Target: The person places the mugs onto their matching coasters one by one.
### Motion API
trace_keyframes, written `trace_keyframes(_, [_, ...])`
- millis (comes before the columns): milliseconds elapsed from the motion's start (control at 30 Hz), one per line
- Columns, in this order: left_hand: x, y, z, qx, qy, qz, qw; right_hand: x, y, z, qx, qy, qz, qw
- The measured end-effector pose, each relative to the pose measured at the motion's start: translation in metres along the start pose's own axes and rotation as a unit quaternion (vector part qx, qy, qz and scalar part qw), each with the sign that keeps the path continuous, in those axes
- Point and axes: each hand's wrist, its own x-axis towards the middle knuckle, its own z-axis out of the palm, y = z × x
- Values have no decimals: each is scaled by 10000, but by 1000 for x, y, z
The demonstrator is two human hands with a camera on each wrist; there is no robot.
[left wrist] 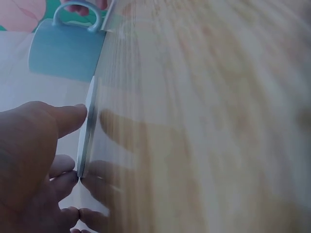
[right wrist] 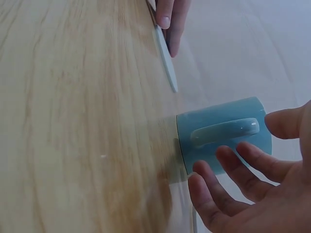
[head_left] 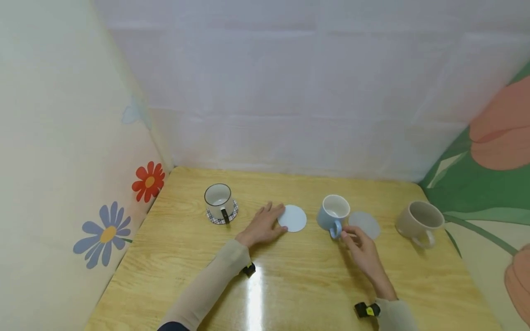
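Note:
A light blue mug (head_left: 327, 219), white inside, stands upright on the table. My right hand (head_left: 362, 248) is beside its handle (right wrist: 226, 131), thumb and fingers spread apart; whether a fingertip touches the mug I cannot tell. To the mug's left lies a round, pale blue-white coaster (head_left: 295, 219), flat on the wood. My left hand (head_left: 265, 224) reaches its left side, thumb and fingertips spread along the rim and touching it. A round grey coaster (head_left: 366, 224) lies right of the blue mug, close to my right fingers.
On the left, a white mug (head_left: 217, 204) with a dark rim and black handle stands on a checked coaster (head_left: 236, 211). A beige mug (head_left: 418, 218) stands at the right edge of the wooden table (head_left: 298, 285). Cloth backdrops (head_left: 265, 115) rise behind and at the sides.

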Motion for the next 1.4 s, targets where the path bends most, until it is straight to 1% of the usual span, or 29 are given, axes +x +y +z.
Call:
trace_keyframes(133, [0,0,0,109,-59,-30,9999,0,3,3,222,-64,85,9997])
trace_keyframes(300, [0,-2,3,117,-97,-85,9998,2,5,6,382,-124,166,9991])
trace_keyframes(467, [0,-5,4,169,-104,-74,9998,3,6,9,461,-188,174,9986])
trace_keyframes(567, [0,-6,5,221,-150,-66,9996,3,7,11,597,-225,152,9979])
trace_keyframes(733, [0,-7,5,290,-163,11,9994,3,9,12,1012,-448,273,9935])
trace_keyframes(967, [0,-9,9,201,-80,59,9997,5,7,18,1319,-604,545,9879])
trace_keyframes(1100, [0,-9,10,85,-8,94,9999,6,5,23,1407,-661,645,9857])
trace_keyframes(1233, [3,-11,13,34,24,85,10000,8,2,26,1486,-613,721,9844])
trace_keyframes(1333, [5,-13,15,31,-7,51,10000,10,0,27,1524,-576,800,9834])
trace_keyframes(1400, [4,-11,12,69,-49,40,10000,11,-1,26,1459,-557,899,9836])
